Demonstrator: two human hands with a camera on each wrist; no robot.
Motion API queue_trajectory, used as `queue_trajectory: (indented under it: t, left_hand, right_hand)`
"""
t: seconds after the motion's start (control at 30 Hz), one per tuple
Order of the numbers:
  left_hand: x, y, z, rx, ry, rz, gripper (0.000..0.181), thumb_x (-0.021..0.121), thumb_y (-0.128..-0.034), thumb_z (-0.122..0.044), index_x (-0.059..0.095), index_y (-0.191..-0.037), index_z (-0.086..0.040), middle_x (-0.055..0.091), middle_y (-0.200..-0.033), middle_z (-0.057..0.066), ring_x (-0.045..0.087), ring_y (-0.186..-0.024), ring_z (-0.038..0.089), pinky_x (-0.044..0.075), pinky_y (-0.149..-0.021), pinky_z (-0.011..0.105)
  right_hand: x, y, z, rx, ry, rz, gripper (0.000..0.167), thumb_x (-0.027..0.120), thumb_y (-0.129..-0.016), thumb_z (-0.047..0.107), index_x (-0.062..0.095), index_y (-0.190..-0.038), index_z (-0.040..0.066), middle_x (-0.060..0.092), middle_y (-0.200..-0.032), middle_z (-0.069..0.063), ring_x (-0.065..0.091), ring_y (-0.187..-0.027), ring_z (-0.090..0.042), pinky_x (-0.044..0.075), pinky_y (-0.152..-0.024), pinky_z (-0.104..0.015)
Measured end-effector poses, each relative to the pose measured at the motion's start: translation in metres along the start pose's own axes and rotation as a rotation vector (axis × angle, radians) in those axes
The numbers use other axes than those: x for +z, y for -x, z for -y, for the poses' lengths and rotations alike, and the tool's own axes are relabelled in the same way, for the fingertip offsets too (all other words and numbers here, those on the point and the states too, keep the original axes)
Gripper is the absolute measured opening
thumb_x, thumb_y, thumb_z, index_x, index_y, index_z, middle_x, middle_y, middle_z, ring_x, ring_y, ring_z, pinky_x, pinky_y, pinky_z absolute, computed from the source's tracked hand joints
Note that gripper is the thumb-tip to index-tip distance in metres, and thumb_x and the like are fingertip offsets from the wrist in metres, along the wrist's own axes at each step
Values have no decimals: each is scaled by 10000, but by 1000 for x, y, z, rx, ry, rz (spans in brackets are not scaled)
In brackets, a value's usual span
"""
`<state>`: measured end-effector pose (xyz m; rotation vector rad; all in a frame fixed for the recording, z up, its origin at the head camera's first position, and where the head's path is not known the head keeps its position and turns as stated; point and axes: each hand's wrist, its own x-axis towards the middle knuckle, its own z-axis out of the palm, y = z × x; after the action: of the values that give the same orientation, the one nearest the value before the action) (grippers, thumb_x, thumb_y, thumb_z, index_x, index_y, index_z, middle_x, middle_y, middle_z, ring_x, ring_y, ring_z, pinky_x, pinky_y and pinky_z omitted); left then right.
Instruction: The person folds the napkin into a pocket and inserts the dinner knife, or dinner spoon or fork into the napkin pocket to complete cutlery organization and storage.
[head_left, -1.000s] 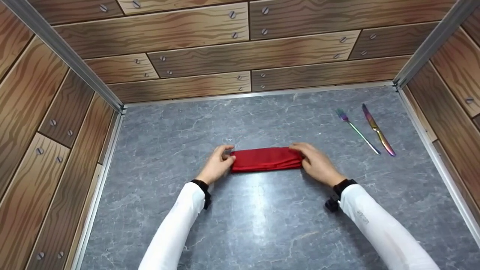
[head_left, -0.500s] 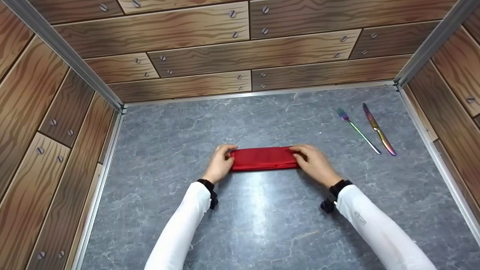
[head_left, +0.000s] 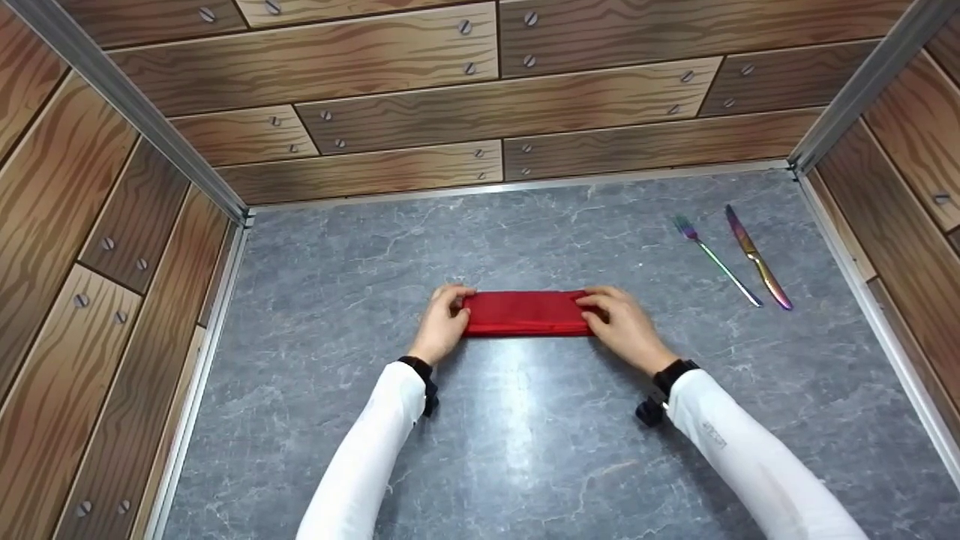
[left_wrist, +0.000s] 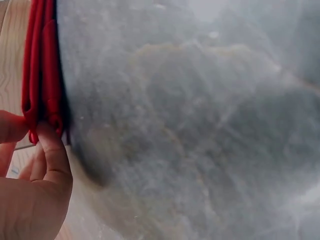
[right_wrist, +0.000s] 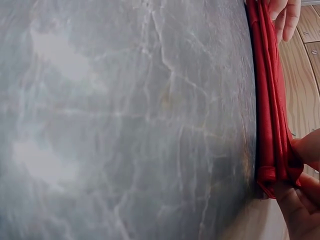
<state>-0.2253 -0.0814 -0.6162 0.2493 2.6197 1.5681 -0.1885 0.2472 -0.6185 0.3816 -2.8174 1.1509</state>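
A folded red cloth (head_left: 525, 313) lies as a long, layered strip on the grey marbled surface. At its left end, my left hand (head_left: 440, 324) pinches the folds between thumb and fingers. The right end is held the same way by my right hand (head_left: 624, 328), its fingers over the far corner and its thumb at the near side. Stacked layers of the red cloth (left_wrist: 42, 70) show edge-on in the left wrist view. In the right wrist view, the thumb and a finger press the end of the cloth (right_wrist: 270, 100) together, and fingers of the other hand appear beyond.
To the right, a rainbow-coloured fork (head_left: 716, 259) and a matching knife (head_left: 757, 256) lie side by side on the marbled surface (head_left: 337, 255). Wood-patterned walls (head_left: 420, 105) stand at the back, left and right, with metal strips along their bases.
The cloth's layers lie more evenly at the right end, and its near edge runs straighter. My right hand has shifted slightly left and my left forearm slightly right. Fork and knife stay put.
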Motion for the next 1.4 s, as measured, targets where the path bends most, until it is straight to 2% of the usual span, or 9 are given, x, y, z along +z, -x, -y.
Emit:
queue_trajectory:
  t: [0.23, 0.37, 0.43, 0.5, 0.57, 0.63, 0.87, 1.13, 1.4]
  left_hand:
    - [3, -2, 0, 49, -162, -11, 324, 616, -942, 51, 730, -1222, -65, 526, -1476, 182, 442, -1404, 352, 325, -1180, 443]
    - [9, 0, -7, 98, -390, -22, 359, 630, -959, -36, 682, -1311, -86, 524, -1486, 161, 454, -1382, 363, 354, -1162, 460]
    - [13, 1, -12, 184, -558, 31, 445, 644, -970, -136, 608, -1411, -97, 495, -1515, 150, 431, -1403, 357, 338, -1175, 468]
    - [19, 2, -15, 292, -715, 134, 592, 657, -977, -274, 489, -1524, -122, 426, -1577, 131, 357, -1463, 344, 270, -1211, 486]
    - [24, 3, -17, 388, -822, 244, 707, 639, -987, -392, 376, -1595, -148, 351, -1631, 112, 261, -1518, 330, 175, -1240, 507]
    - [27, 3, -18, 441, -899, 318, 738, 597, -1005, -468, 314, -1626, -185, 294, -1662, 91, 194, -1544, 320, 117, -1244, 542]
    - [23, 2, -12, 453, -974, 360, 578, 468, -1081, -432, 341, -1618, -259, 286, -1668, 57, 180, -1550, 314, 126, -1231, 587]
    - [20, -3, -5, 579, -990, 295, 505, 474, -1091, -343, 429, -1580, -229, 396, -1610, 106, 323, -1496, 346, 214, -1219, 563]
    - [29, 0, -12, 520, -1074, 345, 570, 459, -1055, -234, 355, -1605, -129, 346, -1639, 91, 262, -1526, 284, 125, -1257, 448]
  right_hand:
    - [1, 1, -1, -30, 30, -24, 246, 721, -948, 99, 759, -1185, 47, 635, -1340, -159, 565, -1253, -371, 429, -1064, -515]
    - [2, 1, -1, -30, 31, -21, 249, 720, -948, 102, 757, -1189, 49, 633, -1344, -156, 562, -1256, -369, 430, -1064, -518]
    - [2, 1, -1, -21, 26, -18, 252, 716, -952, 105, 754, -1196, 50, 630, -1348, -158, 557, -1262, -371, 424, -1070, -519]
    - [2, 0, -1, -9, 22, -16, 256, 711, -956, 102, 750, -1204, 51, 626, -1355, -161, 549, -1271, -373, 414, -1079, -520]
    - [1, 0, 0, 1, 16, -13, 262, 704, -960, 98, 745, -1214, 49, 622, -1361, -161, 540, -1279, -374, 403, -1089, -520]
    - [1, -1, 0, 7, 10, -6, 265, 697, -965, 95, 741, -1222, 49, 617, -1369, -161, 533, -1288, -374, 396, -1096, -520]
    - [1, 0, -1, 7, 5, 11, 261, 689, -977, 102, 738, -1229, 53, 614, -1371, -151, 530, -1291, -367, 398, -1094, -518]
    - [2, 0, -4, -23, 0, -12, 246, 690, -975, 103, 748, -1209, 50, 626, -1352, -153, 542, -1275, -374, 405, -1087, -516]
    - [5, 1, 5, -119, 163, -102, 224, 690, -954, 122, 775, -1157, 81, 650, -1320, -150, 533, -1204, -355, 429, -1015, -522]
